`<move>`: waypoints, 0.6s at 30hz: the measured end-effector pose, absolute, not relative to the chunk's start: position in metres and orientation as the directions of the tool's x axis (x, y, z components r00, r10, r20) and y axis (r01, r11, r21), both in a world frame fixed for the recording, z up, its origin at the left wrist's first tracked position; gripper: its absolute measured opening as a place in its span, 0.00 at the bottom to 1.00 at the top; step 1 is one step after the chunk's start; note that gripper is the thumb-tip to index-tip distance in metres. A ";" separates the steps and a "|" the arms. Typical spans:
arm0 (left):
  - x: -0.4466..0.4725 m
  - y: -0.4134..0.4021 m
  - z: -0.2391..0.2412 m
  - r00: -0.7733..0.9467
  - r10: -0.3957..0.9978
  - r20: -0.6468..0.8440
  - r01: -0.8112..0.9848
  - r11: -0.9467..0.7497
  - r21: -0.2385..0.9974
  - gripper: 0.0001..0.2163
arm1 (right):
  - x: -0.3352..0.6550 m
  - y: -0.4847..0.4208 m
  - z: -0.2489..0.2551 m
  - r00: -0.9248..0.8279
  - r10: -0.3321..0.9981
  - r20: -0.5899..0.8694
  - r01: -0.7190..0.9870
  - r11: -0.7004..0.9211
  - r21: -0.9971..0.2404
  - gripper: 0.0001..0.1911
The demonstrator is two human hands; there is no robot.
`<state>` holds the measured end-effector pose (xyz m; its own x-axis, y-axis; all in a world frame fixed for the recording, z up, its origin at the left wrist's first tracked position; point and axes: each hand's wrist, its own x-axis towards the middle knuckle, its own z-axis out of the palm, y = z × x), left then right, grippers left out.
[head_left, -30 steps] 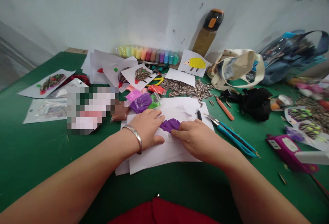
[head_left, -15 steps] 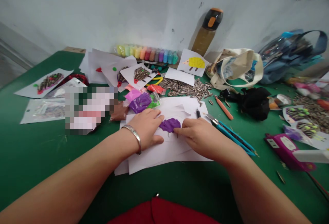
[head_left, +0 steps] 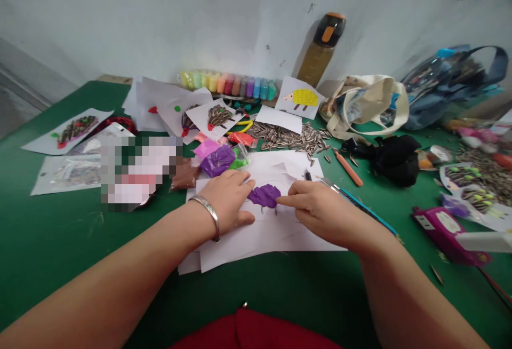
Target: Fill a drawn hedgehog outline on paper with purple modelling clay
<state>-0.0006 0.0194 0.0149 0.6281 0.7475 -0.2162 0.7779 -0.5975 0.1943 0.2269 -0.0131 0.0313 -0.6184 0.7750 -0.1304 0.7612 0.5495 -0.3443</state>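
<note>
A flattened patch of purple modelling clay [head_left: 264,195] lies on a white sheet of paper [head_left: 240,247], inside a faint drawn outline with small leg marks below it. My left hand [head_left: 229,199], a silver bangle at its wrist, rests flat on the sheet with fingers spread, fingertips beside the clay's left edge. On the other side, my right hand [head_left: 316,207] points its index finger at the clay's right edge and touches it, the remaining fingers curled and holding nothing visible. Just beyond that hand are a black pen [head_left: 308,175] and a blue craft knife [head_left: 368,210], partly covered.
Bagged purple clay [head_left: 218,161] and brown clay [head_left: 184,174] sit behind my left hand. Sunflower seeds [head_left: 280,136] are heaped farther back, near a yellow hedgehog picture [head_left: 300,95]. An orange tool [head_left: 348,167], a black bag [head_left: 396,159] and a magenta glue gun [head_left: 448,237] lie right.
My right hand has drawn back slightly to the right, its index finger now at the clay's edge instead of over it, uncovering a drawn leg mark. The left hand stays put.
</note>
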 end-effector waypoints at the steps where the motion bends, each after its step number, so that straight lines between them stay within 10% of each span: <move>1: 0.000 0.019 0.016 0.627 0.747 -0.220 0.779 -0.595 0.198 0.29 | 0.228 -0.012 0.032 -0.607 0.784 -0.126 0.769 0.541 -0.341 0.21; 18: 0.000 0.020 0.018 0.623 0.741 -0.249 0.782 -0.601 0.168 0.30 | 0.225 -0.015 0.034 -0.622 0.752 -0.217 0.777 0.559 -0.290 0.17</move>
<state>0.0000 0.0197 0.0182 0.6233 0.7411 -0.2495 0.7815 -0.6008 0.1679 0.2249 -0.0148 0.0341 -0.6223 0.7521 -0.2171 0.7767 0.5589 -0.2904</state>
